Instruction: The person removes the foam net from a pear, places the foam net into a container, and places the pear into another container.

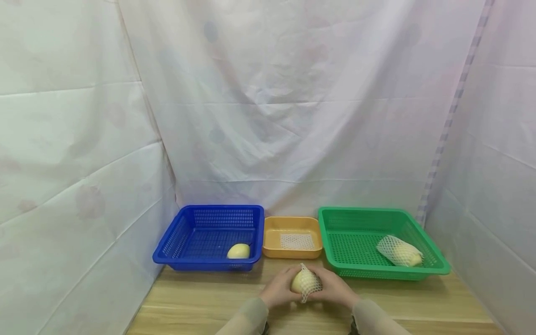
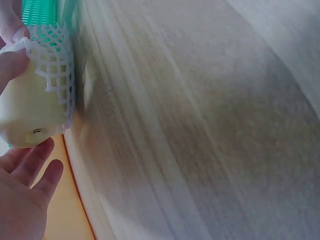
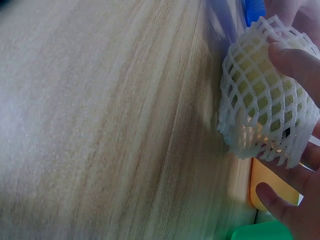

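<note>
Low over the tabletop, both hands hold a pale yellow pear [image 1: 296,282] partly covered by a white foam net sleeve [image 1: 309,281]. My left hand [image 1: 278,288] grips the bare end, its thumb pressing near the net's edge in the left wrist view. There, the pear's blossom end [image 2: 36,132] shows uncovered. From the other side, my right hand [image 1: 335,287] holds the netted part. Its thumb [image 3: 295,62] lies on the mesh in the right wrist view, where the net [image 3: 257,85] extends loosely past the fruit.
A blue basket [image 1: 201,266] at left holds another pear [image 1: 238,251]. Beside it, an orange tray [image 1: 293,254] contains flat white netting [image 1: 297,241]. The green basket [image 1: 377,272] at right holds a netted pear [image 1: 405,255]. White curtains [image 1: 276,139] hang behind and at both sides.
</note>
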{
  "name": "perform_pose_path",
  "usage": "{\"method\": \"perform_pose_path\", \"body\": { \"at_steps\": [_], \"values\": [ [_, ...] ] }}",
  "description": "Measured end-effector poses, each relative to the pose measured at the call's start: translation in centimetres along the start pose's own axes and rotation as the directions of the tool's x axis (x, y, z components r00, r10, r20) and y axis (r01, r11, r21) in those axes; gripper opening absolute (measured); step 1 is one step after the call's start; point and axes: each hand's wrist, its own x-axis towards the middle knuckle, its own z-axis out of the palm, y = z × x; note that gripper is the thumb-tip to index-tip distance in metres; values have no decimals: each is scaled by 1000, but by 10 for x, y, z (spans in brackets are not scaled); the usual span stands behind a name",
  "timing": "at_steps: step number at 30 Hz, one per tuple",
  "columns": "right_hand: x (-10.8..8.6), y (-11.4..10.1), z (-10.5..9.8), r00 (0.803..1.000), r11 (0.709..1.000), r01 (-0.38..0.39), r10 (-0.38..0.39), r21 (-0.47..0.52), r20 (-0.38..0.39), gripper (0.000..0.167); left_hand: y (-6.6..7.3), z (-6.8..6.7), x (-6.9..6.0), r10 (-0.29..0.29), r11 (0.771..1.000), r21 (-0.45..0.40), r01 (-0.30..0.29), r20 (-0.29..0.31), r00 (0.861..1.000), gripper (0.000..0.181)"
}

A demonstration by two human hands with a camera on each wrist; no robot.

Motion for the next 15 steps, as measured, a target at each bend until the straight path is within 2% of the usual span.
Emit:
{"method": "perform_pose_path", "body": {
  "at_steps": [6,15],
  "values": [
    [0,0,0,1000,1000,5,-5,3,-1,85,-1,2,1,20,1000,3,-20,-15,1000,81],
    [-1,-3,-1,1000,999,31,-31,-8,-4,83,-2,-3,2,45,998,44,-44,-6,999,74]
  ]
}}
